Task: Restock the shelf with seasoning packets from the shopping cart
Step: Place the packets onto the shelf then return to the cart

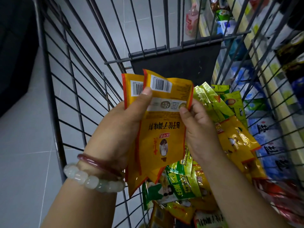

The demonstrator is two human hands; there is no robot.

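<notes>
Over the cart point(54, 89): both hands gathering yellow packets point(164, 122).
Left hand point(125, 129): grips the stack, thumb on top.
Right hand point(197, 127): pinches its right edge.
Next: carry them to the shelf point(269, 89).

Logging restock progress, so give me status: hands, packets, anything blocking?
Left hand grips two yellow packets. Right hand pinches the front one's edge. More packets in cart. Nothing blocking.
</notes>
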